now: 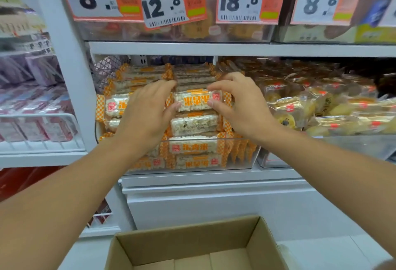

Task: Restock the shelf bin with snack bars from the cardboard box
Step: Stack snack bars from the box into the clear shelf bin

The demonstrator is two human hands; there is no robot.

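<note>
Both hands pinch one snack bar point(196, 100) by its ends — left hand point(147, 109), right hand point(240, 107) — atop the bin point(246, 156) stack. Placement step; next: release, reach the cardboard box point(192, 246) below — visibly bare.

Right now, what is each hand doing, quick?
Left hand: open, fingers curled at the left end of the top snack bar.
Right hand: open, fingertips at its right end. A firm grip cannot be told.

Head camera looks forward and down (close) at the shelf bin point(252, 156).
</note>
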